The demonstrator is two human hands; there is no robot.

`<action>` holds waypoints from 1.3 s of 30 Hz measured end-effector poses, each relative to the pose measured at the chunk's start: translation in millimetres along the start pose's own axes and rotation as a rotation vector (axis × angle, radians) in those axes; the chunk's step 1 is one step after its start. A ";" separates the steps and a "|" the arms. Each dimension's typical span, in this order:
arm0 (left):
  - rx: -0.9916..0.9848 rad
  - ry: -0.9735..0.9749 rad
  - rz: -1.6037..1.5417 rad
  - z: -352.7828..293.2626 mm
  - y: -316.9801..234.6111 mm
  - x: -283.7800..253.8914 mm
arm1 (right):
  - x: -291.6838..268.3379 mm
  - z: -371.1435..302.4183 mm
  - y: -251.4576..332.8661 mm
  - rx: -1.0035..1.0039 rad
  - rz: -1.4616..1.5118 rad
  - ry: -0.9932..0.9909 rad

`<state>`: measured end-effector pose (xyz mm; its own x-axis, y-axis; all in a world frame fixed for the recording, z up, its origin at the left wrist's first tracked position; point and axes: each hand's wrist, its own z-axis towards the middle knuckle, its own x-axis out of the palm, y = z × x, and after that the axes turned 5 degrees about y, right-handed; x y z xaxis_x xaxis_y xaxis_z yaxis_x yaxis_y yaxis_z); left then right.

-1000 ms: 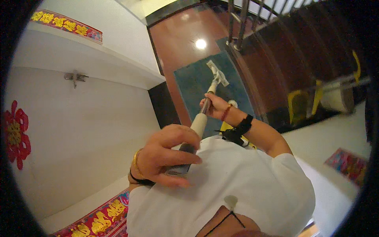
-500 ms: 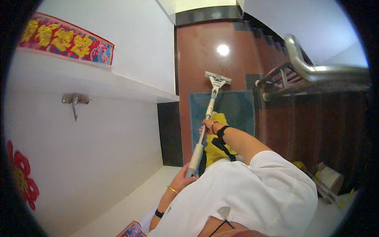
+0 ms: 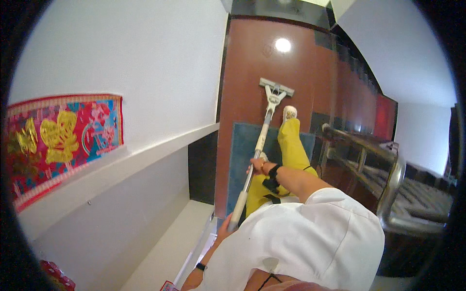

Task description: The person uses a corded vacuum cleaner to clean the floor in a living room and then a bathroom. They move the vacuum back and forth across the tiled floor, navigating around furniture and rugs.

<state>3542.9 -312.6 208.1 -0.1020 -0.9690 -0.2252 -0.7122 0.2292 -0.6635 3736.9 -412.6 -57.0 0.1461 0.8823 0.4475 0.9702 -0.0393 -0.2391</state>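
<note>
Mop [image 3: 262,137] has gone further out since half a second ago: its head [image 3: 276,88] is now well past the far edge of the blue mat [image 3: 241,157], on brown floor [image 3: 250,53]. Right shoe [image 3: 290,113] has come up just behind it. Right hand [image 3: 257,166] closed round mid-pole; left hand [image 3: 225,230] wrapped on the grip's near end, partly hidden by shirt [image 3: 301,233]. Gap left to the wall [image 3: 160,58]; railing [image 3: 394,184] to the right; floor runs ahead to a black strip [image 3: 281,13].
</note>
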 end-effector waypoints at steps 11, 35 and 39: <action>-0.401 0.094 -0.528 285.7 -289.8 24.8 | 12.3 -102.3 398.8 -0.055 -0.247 -0.124; 0.260 0.242 -0.019 603.4 -664.5 -75.1 | 93.4 -254.1 831.7 -0.190 -0.040 -0.029; -0.290 0.329 -0.213 674.0 -802.0 -56.8 | 70.4 -311.7 961.7 -0.263 0.062 -0.064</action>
<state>4587.9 -378.9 272.0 -0.1140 -0.9801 0.1627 -0.9006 0.0328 -0.4333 4740.5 -534.5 13.2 0.2022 0.9017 0.3821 0.9779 -0.2073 -0.0284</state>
